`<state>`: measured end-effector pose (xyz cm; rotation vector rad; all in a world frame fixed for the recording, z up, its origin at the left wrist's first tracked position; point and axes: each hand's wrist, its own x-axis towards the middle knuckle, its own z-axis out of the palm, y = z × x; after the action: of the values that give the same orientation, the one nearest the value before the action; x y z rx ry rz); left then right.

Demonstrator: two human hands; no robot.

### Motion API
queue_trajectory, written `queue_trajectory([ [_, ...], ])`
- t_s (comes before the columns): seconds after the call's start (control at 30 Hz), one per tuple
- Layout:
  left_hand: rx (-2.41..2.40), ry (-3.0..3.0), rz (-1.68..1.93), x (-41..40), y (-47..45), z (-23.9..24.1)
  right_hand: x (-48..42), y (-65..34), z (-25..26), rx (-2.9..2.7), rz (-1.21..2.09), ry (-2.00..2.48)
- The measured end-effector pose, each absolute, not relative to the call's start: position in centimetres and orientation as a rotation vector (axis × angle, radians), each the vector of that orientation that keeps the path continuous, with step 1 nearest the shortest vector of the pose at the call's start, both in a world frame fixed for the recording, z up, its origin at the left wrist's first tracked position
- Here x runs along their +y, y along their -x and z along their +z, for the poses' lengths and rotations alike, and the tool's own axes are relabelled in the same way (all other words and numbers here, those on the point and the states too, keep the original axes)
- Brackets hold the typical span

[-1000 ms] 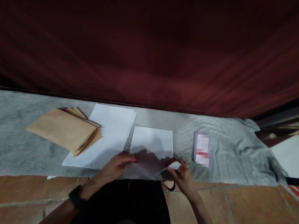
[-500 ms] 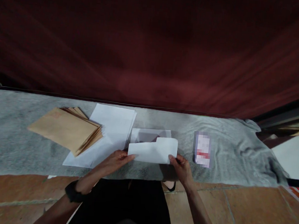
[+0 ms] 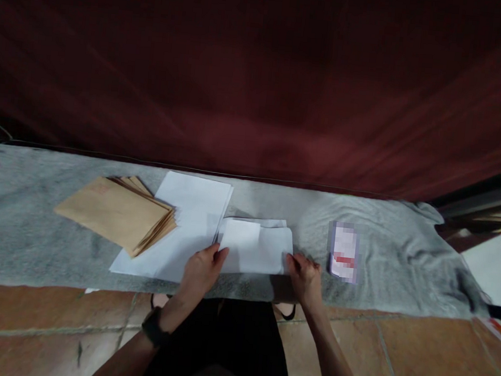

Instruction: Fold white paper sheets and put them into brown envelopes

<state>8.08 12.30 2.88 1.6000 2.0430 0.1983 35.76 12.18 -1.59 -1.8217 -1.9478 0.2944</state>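
A folded white sheet of paper point(image 3: 271, 252) lies low over the cloth in front of me, with a smaller white flap or slip point(image 3: 241, 234) on its upper left part. My left hand point(image 3: 202, 271) closes on its left edge, thumb on top. The right edge sits between the thumb and fingers of my right hand point(image 3: 307, 278), also closed. Another white sheet point(image 3: 276, 222) shows behind the folded one, mostly covered by it. Left of my left hand is a stack of white paper point(image 3: 194, 200), partly under a fanned pile of brown envelopes point(image 3: 110, 213).
A grey cloth point(image 3: 386, 254) covers the narrow table. A blurred-out, phone-shaped object point(image 3: 344, 250) lies right of my right hand. Dark red fabric point(image 3: 259, 94) hangs along the far edge. A white sheet or board point(image 3: 497, 268) is beyond the table's right end.
The folded paper has come down nearer the cloth, and its flap now shows at the left instead of the right. My left hand has turned, its back now facing up.
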Motion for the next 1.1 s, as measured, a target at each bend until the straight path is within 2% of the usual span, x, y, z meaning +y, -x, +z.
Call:
queue_trajectory([
  [0.2,2.188,-1.642,-0.072,12.5,-9.5,3.4,12.9,-35.0,-1.5,-2.024,0.18,1.875],
  [1.1,2.295,-1.805,-0.098,12.5,-10.0,2.4,13.7,-33.6,-1.0,-2.075,-0.032,2.032],
])
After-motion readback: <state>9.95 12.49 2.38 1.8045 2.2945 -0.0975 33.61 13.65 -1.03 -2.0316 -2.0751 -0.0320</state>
